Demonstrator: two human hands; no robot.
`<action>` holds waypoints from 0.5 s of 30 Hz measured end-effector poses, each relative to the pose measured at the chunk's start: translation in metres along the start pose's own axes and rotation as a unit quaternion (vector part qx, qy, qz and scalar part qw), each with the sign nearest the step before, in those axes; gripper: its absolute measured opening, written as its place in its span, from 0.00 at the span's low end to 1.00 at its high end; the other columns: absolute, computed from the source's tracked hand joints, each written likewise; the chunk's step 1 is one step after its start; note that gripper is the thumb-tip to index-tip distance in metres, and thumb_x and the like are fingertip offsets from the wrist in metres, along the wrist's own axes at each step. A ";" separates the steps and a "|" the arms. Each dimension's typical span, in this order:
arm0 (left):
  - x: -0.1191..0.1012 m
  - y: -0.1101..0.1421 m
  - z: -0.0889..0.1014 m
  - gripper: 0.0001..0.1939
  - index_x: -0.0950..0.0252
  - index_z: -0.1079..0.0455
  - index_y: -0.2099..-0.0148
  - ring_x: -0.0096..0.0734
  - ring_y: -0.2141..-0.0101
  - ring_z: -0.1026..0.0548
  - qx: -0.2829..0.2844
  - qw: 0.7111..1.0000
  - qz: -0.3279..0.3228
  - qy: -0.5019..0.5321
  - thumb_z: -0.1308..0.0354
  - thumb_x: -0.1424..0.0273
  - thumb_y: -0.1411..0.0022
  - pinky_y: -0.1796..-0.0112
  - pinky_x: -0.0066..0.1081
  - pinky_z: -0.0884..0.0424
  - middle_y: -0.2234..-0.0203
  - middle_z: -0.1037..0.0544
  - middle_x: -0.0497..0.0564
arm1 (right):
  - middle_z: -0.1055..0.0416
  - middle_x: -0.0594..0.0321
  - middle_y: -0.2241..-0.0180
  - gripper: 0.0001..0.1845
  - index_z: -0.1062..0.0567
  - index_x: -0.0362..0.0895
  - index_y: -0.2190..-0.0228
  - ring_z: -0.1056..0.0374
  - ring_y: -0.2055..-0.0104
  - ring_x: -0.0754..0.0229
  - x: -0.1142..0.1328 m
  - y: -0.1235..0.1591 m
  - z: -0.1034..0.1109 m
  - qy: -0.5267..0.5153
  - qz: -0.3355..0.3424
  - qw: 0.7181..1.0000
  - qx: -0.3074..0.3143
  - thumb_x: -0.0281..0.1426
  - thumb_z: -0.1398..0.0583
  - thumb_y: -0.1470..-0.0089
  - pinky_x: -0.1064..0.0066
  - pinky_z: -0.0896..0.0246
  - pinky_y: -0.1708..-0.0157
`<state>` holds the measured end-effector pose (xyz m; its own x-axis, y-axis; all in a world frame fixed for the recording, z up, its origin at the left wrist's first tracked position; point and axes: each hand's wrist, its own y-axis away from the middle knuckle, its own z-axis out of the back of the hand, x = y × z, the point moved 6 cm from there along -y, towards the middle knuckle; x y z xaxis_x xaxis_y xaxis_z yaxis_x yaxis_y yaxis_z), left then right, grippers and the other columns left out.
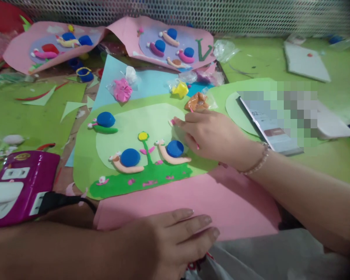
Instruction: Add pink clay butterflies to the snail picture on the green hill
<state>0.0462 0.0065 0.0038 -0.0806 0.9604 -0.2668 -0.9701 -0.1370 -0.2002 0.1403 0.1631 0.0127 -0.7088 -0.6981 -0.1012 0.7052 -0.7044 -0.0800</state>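
As your seemingly empty left hand (169,239) lies spread, your right hand (214,130) grips a pink stick (197,146), forefinger touching a pink clay piece (172,123) on green card (84,163): likely light, soft, best edge-pinched.

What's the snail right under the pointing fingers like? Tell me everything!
The snail has a smooth, round blue shell and a long peach body that looks like modelling clay. Its neck bends up to a head with whitish bits, like eyes; its tail thins out rightward. It sits on the green paper picture, right of the yellow flower, above the grass patch. The right hand is close, but doesn't visibly touch it.
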 end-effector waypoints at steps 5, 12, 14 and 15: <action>0.000 0.000 0.002 0.17 0.67 0.29 0.49 0.36 0.40 0.39 -0.003 1.000 0.004 0.006 0.56 0.69 0.32 0.40 0.34 0.43 0.40 0.36 0.49 | 0.33 0.56 0.74 0.12 0.25 0.39 0.67 0.38 0.72 0.57 -0.002 0.000 -0.003 -0.001 -0.027 0.999 0.017 0.26 0.49 0.45 0.66 0.51 0.74; 0.002 -0.002 0.004 0.19 0.66 0.28 0.50 0.33 0.40 0.38 -0.004 1.000 0.014 0.010 0.59 0.70 0.31 0.40 0.32 0.44 0.41 0.34 0.48 | 0.32 0.56 0.73 0.12 0.25 0.38 0.66 0.40 0.73 0.60 -0.003 0.001 -0.003 -0.014 -0.034 0.999 0.034 0.24 0.48 0.47 0.67 0.53 0.75; 0.003 -0.002 0.004 0.19 0.66 0.28 0.50 0.32 0.41 0.38 -0.009 1.000 0.016 0.011 0.60 0.70 0.31 0.39 0.32 0.45 0.41 0.34 0.47 | 0.32 0.56 0.73 0.13 0.25 0.38 0.65 0.40 0.73 0.60 -0.004 0.001 -0.003 -0.013 -0.033 0.999 0.033 0.24 0.48 0.47 0.67 0.53 0.74; 0.003 -0.002 0.004 0.19 0.66 0.29 0.49 0.32 0.40 0.39 -0.007 1.000 0.015 0.010 0.60 0.70 0.31 0.39 0.32 0.45 0.41 0.34 0.47 | 0.32 0.56 0.73 0.13 0.25 0.37 0.65 0.40 0.73 0.60 -0.003 0.001 -0.003 -0.010 -0.032 0.999 0.034 0.24 0.48 0.47 0.67 0.54 0.74</action>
<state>0.0465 0.0105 0.0075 -0.1055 0.9507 -0.2917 -0.9638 -0.1701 -0.2055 0.1435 0.1651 0.0101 -0.7525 -0.6540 -0.0773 0.6570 -0.7537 -0.0188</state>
